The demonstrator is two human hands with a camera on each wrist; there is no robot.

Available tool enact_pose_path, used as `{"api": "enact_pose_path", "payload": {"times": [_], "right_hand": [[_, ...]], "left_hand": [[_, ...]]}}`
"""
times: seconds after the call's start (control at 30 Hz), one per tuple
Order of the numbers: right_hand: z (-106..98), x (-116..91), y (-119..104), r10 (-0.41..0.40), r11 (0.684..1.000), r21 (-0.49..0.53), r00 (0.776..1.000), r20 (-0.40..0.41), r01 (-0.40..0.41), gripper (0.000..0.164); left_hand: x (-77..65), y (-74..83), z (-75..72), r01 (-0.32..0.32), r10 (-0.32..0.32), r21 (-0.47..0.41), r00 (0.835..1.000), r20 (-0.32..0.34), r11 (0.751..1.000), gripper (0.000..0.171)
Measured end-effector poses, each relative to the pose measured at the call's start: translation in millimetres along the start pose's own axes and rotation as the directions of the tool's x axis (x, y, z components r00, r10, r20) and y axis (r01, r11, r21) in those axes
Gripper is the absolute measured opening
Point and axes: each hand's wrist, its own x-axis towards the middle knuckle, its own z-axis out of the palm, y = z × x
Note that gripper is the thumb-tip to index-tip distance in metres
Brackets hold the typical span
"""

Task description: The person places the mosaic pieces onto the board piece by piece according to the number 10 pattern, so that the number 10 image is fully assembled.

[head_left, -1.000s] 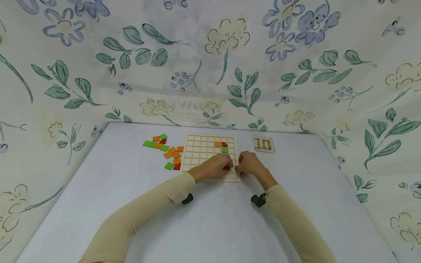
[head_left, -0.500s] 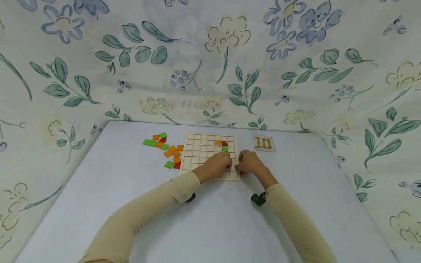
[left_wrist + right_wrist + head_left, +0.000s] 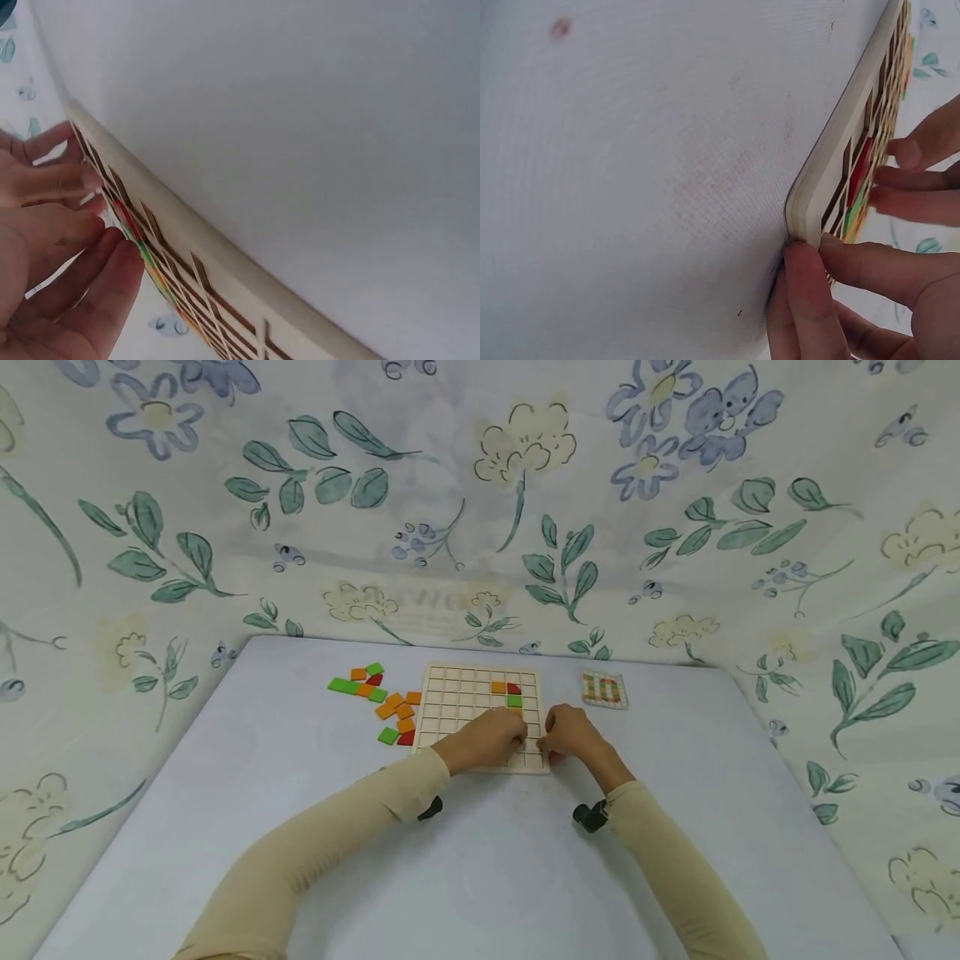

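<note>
A pale wooden grid board [image 3: 448, 702] lies on the table. Its upper right part bears an orange tile [image 3: 498, 687], a red tile with a rounded corner [image 3: 513, 688] and a green tile [image 3: 513, 701]. My left hand [image 3: 486, 740] is over the board's lower right part, fingers slightly bent. In the right wrist view, its fingertips are close above a red tile [image 3: 859, 172] lying in a cell beside a green tile [image 3: 853, 218]; whether they touch it, I cannot tell. My right hand [image 3: 573, 733] pinches the board's right edge between thumb and fingers.
Loose orange tiles [image 3: 395, 700], green tiles [image 3: 345, 686] and red tiles [image 3: 406, 738] lie left of the board, some touching its edge. A patterned card [image 3: 603, 690] lies at the right. Behind the table hangs a floral cloth [image 3: 442, 485].
A second ago red showed at my left fingertips in the head view; now the fingers hide it. My left hand shifted slightly over the same cells. The right hand has kept its grip on the board.
</note>
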Motion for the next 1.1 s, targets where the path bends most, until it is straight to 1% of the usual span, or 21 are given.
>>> {"api": "enact_pose_path", "payload": {"times": [0.07, 0.13, 0.2, 0.27, 0.33, 0.4, 0.5, 0.57, 0.63, 0.7, 0.73, 0.8, 0.83, 0.97, 1.03, 1.1], "right_hand": [[0.1, 0.6, 0.0, 0.011, 1.0, 0.005, 1.0, 0.004, -0.011, 0.024], [-0.1, 1.0, -0.4, 0.025, 1.0, 0.006, 1.0, 0.009, -0.025, 0.025], [0.0, 1.3, -0.6, 0.032, 0.999, 0.004, 0.999, 0.008, -0.032, 0.026], [0.4, 1.2, -0.8, 0.032, 1.0, 0.001, 0.999, 0.007, -0.032, 0.026], [1.0, 0.9, -1.2, 0.03, 1.0, 0.0, 1.0, 0.006, -0.03, 0.026], [1.6, 0.5, -1.6, 0.025, 1.0, -0.001, 1.0, 0.006, -0.025, 0.026], [1.9, 0.2, -1.5, 0.023, 1.0, 0.003, 1.0, 0.006, -0.023, 0.025], [2.2, 0.2, -0.5, 0.021, 1.0, 0.006, 1.0, 0.005, -0.021, 0.025], [2.6, 0.7, 0.3, 0.023, 1.0, 0.01, 1.0, 0.005, -0.023, 0.025], [3.2, 0.8, 1.3, 0.024, 1.0, 0.01, 1.0, 0.005, -0.024, 0.026], [3.5, 0.9, 1.8, 0.022, 1.0, 0.007, 1.0, 0.004, -0.022, 0.026], [3.9, 1.1, 1.9, 0.024, 1.0, 0.009, 1.0, 0.004, -0.024, 0.026], [4.1, 1.2, 2.1, 0.023, 1.0, 0.009, 1.0, 0.005, -0.023, 0.026], [3.6, 0.6, 0.9, 0.026, 1.0, 0.017, 1.0, 0.003, -0.026, 0.025], [3.3, 0.7, 0.5, 0.024, 1.0, 0.013, 1.0, 0.001, -0.024, 0.025], [2.7, 0.5, 0.1, 0.022, 1.0, 0.006, 1.0, -0.002, -0.022, 0.025]], "left_hand": [[-3.4, -8.3, -5.7, 0.033, -0.033, -0.003, 0.999, 0.015, 0.999, 0.013], [-9.2, -18.6, -13.3, 0.071, -0.071, 0.004, 0.997, 0.015, 0.998, 0.017], [-17.3, -30.8, -22.2, 0.102, -0.102, 0.011, 0.995, 0.0, 0.995, 0.022], [-26.0, -44.2, -31.5, 0.129, -0.128, 0.037, 0.992, -0.014, 0.991, 0.023], [-35.1, -58.8, -39.7, 0.174, -0.173, 0.049, 0.985, -0.019, 0.984, 0.024], [-43.8, -73.8, -47.1, 0.227, -0.226, 0.064, 0.974, -0.02, 0.972, 0.025], [-54.9, -93.2, -56.1, 0.333, -0.334, 0.082, 0.943, -0.003, 0.939, 0.025], [-61.0, -103.0, -61.0, 0.41, -0.413, 0.08, 0.911, 0.02, 0.909, 0.025], [-66.1, -111.9, -63.4, 0.463, -0.468, 0.082, 0.883, 0.045, 0.882, 0.025], [-70.1, -118.8, -64.1, 0.513, -0.514, 0.042, 0.855, 0.071, 0.858, 0.024], [-71.5, -122.2, -63.8, 0.525, -0.525, 0.027, 0.847, 0.079, 0.851, 0.023], [-73.6, -128.0, -62.5, 0.526, -0.525, 0.008, 0.848, 0.081, 0.851, 0.022], [-74.6, -130.2, -61.8, 0.522, -0.52, -0.003, 0.851, 0.078, 0.853, 0.021], [-76.9, -136.5, -59.3, 0.462, -0.462, 0.01, 0.885, 0.062, 0.887, 0.018], [-78.0, -138.4, -58.8, 0.441, -0.441, 0.009, 0.895, 0.064, 0.897, 0.021], [-78.8, -139.8, -59.1, 0.439, -0.437, -0.014, 0.897, 0.069, 0.898, 0.025]]}}
